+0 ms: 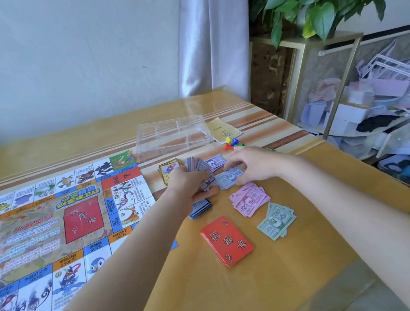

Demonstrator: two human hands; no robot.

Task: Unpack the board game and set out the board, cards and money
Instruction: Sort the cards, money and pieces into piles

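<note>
The game board [49,235] lies unfolded on the left of the table. My left hand [190,185] grips a fanned wad of play money [199,167]. My right hand [254,163] pinches a blue note on the blue money pile [229,178]. Below lie a pink money pile [249,199], a green money pile [277,220] and a red card deck [226,241]. A blue card deck [201,207] peeks out under my left wrist. A yellow card deck [168,168] and a purple note [215,161] lie behind my hands.
A clear plastic tray [171,136] stands at the back of the table, with a yellow paper sheet [222,129] and coloured pawns [232,144] beside it. A plant and cluttered shelves stand off the table's right edge [361,156].
</note>
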